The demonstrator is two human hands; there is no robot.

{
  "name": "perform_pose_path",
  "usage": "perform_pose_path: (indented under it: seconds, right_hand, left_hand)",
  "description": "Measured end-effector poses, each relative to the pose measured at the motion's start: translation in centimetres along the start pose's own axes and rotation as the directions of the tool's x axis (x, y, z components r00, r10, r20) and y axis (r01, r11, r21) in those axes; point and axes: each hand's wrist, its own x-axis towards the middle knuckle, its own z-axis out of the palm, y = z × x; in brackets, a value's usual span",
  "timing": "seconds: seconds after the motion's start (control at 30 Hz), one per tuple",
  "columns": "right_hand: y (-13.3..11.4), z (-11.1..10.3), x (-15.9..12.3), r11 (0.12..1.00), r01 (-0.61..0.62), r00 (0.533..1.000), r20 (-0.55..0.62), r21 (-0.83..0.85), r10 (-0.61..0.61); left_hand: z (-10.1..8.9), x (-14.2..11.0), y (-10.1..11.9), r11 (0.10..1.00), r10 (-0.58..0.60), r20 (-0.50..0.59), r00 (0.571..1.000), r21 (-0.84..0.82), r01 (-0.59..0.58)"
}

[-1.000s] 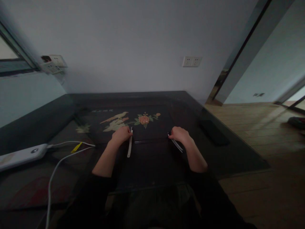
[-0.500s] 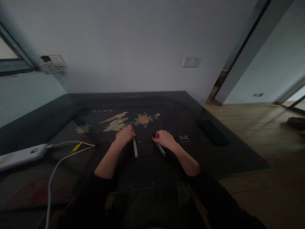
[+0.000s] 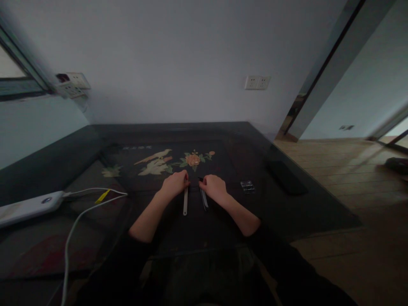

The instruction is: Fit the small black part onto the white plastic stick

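My left hand [image 3: 176, 183] is closed, fingers pinched on the upper end of a thin pale strip [image 3: 185, 203] with a small hole at its lower end. The strip points toward me above the dark table. Just to the right, my right hand [image 3: 215, 187] is closed on a slim black-and-silver piece [image 3: 204, 199]. Two narrow bright edges show below my fingers and a dark tip sticks out past them; its kind is unclear. A small gap separates the two hands.
On the dark table [image 3: 223, 229], a small clear pack [image 3: 247, 187] lies right of my hands, and a flat black object [image 3: 286, 177] sits farther right. A white power strip [image 3: 32, 208] and its cable [image 3: 72, 236] lie at the left.
My left hand has moved right and slightly nearer me with the pale strip. My right hand has shifted left, turning the black-and-silver piece more upright in view. The hands are closer together.
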Motion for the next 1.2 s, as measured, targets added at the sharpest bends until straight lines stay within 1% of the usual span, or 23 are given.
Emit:
perform_pose_path:
  seconds: [0.1, 0.2, 0.27, 0.33, 0.37, 0.4, 0.47, 0.53, 0.57, 0.6, 0.67, 0.73, 0.77, 0.83, 0.87, 0.93, 1.03, 1.1, 1.2]
  right_hand:
    - [-0.6, 0.2, 0.1, 1.000, 0.010, 1.000, 0.015, -0.005, -0.010]
    - [-0.9, 0.1, -0.1, 1.000, 0.007, 1.000, 0.018, -0.006, -0.007]
    - [-0.9, -0.1, -0.2, 1.000, 0.011, 1.000, 0.019, -0.007, -0.011]
    - [-0.9, -0.3, -0.3, 1.000, 0.010, 0.999, 0.036, -0.005, -0.010]
    - [-0.9, -0.5, -0.4, 1.000, 0.010, 0.999, 0.051, 0.000, -0.010]
    - [-0.8, -0.7, -0.5, 1.000, 0.011, 0.997, 0.071, 0.008, -0.012]
    - [-0.3, -1.3, -0.5, 0.999, 0.023, 0.993, 0.112, 0.030, -0.026]
    - [0.7, -2.3, -0.4, 0.999, 0.025, 0.992, 0.124, 0.047, -0.031]
    - [1.5, -2.9, -0.4, 0.999, -0.001, 0.995, 0.100, 0.043, -0.004]
    - [2.4, -3.5, -0.3, 0.998, -0.051, 0.998, 0.051, 0.025, 0.049]
    - [4.8, -4.8, -0.1, 0.984, -0.176, 0.983, -0.055, -0.004, 0.175]
    - [7.4, -5.8, 0.0, 0.962, -0.273, 0.957, -0.109, -0.015, 0.269]
    - [8.6, -6.2, 0.0, 0.949, -0.315, 0.945, -0.104, -0.021, 0.311]
    - [10.6, -6.7, 0.0, 0.925, -0.378, 0.924, -0.075, -0.031, 0.375]
    - [11.3, -6.8, 0.0, 0.919, -0.392, 0.920, -0.045, -0.035, 0.390]
    - [12.0, -6.7, 0.0, 0.916, -0.399, 0.914, 0.056, -0.044, 0.401]
    - [11.8, -6.5, -0.1, 0.923, -0.382, 0.907, 0.170, -0.046, 0.384]
    - [11.3, -6.3, 0.0, 0.933, -0.357, 0.913, 0.193, -0.049, 0.360]
    - [10.3, -5.9, 0.0, 0.949, -0.305, 0.931, 0.187, -0.077, 0.314]
  left_hand:
    - [-0.2, 0.0, 0.1, 1.000, 0.026, -0.021, 0.999, -0.015, -0.026]
    - [-0.1, 0.0, 0.6, 0.993, 0.084, -0.083, 0.993, -0.072, -0.090]
    - [0.1, 0.1, 1.0, 0.980, 0.152, -0.162, 0.975, -0.101, -0.170]
    - [0.7, 0.1, 1.5, 0.965, 0.219, -0.246, 0.944, -0.092, -0.248]
    - [1.0, 0.1, 1.7, 0.959, 0.243, -0.271, 0.931, -0.077, -0.272]
    - [1.3, 0.1, 1.8, 0.955, 0.262, -0.277, 0.924, -0.061, -0.289]
    - [1.9, 0.0, 2.0, 0.956, 0.274, -0.258, 0.926, -0.030, -0.291]
    - [2.1, -0.1, 2.1, 0.962, 0.267, -0.230, 0.936, 0.001, -0.275]
    - [2.1, -0.2, 2.2, 0.964, 0.263, -0.223, 0.939, 0.015, -0.266]
    - [2.1, -0.3, 2.2, 0.965, 0.261, -0.221, 0.940, 0.027, -0.262]
    - [1.9, -0.5, 2.3, 0.967, 0.255, -0.221, 0.941, 0.044, -0.251]
    - [1.7, -0.6, 2.4, 0.971, 0.240, -0.214, 0.947, 0.051, -0.235]
    - [1.6, -0.7, 2.4, 0.972, 0.233, -0.202, 0.951, 0.049, -0.228]
    - [1.6, -0.6, 2.4, 0.973, 0.229, -0.179, 0.957, 0.036, -0.226]
    - [1.6, -0.6, 2.4, 0.972, 0.235, -0.172, 0.957, 0.028, -0.234]
    - [1.6, -0.4, 2.4, 0.967, 0.254, -0.172, 0.952, 0.016, -0.255]
    - [1.9, -0.1, 2.2, 0.959, 0.280, -0.189, 0.941, -0.001, -0.285]
    - [2.1, 0.1, 2.1, 0.952, 0.295, -0.204, 0.933, -0.018, -0.305]
    - [2.4, 0.4, 1.9, 0.948, 0.302, -0.229, 0.925, -0.034, -0.318]
